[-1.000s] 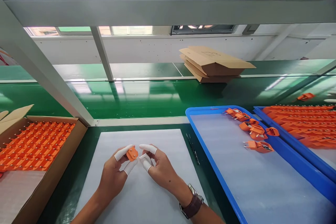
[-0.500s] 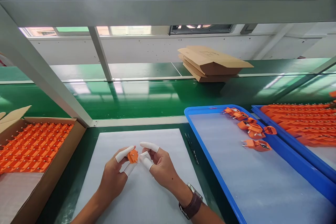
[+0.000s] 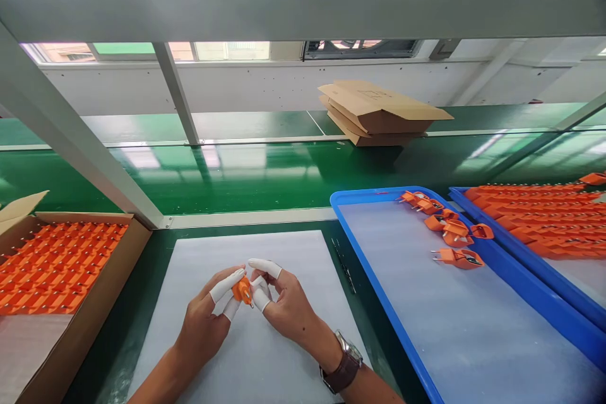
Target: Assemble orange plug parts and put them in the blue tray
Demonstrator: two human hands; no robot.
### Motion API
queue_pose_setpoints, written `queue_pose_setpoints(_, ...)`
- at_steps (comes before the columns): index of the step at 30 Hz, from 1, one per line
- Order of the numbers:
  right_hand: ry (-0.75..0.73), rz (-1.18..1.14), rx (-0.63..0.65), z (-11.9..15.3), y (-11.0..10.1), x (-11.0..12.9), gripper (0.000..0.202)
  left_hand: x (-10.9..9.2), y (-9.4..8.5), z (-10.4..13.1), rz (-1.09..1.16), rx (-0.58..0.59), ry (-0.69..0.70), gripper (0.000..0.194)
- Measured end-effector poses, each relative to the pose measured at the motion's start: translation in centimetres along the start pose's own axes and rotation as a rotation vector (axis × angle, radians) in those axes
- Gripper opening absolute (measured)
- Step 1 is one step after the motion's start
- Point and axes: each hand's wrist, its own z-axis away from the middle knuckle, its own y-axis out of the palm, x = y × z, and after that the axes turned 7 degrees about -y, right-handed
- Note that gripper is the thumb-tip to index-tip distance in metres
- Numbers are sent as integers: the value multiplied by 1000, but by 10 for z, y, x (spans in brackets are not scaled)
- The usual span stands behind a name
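Observation:
Over the white sheet (image 3: 265, 353), my left hand (image 3: 206, 322) pinches a small orange plug (image 3: 242, 291) between white-covered fingertips. The plug is tilted, with its pins pointing down and to the right. Close against its right side is my right hand (image 3: 291, 309), wearing white finger covers and a wristwatch (image 3: 344, 363). Its thumb and fingers are bent together in a pinch. Whatever lies between them is hidden by the white covers.
On the right, a blue tray (image 3: 374, 274) carries several orange plugs (image 3: 458, 257). Beyond it, another blue tray (image 3: 530, 271) holds rows of them. A cardboard box (image 3: 101, 290) of orange plugs stands left. A thin pen-like tool (image 3: 344, 268) lies beside the sheet. Folded cardboard (image 3: 383, 110) sits behind.
The orange plug has turned in my left fingers, so its pins now show pointing down and right. My right fingers have come closer against it. The view has shifted slightly.

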Motion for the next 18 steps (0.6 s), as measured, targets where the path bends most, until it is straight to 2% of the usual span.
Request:
queue_pose_setpoints(7,25,1,27,0,-2,0,43,-3,-1,0,-38,15,41,56)
queue_pose_setpoints(14,68,-47,27,-2,-2,4,40,-1,0,1,-16,28,-14,53)
queue_pose_setpoints(18,74,-55,33,-3,-4,4,42,1,1,5,-6,46,-2,54)
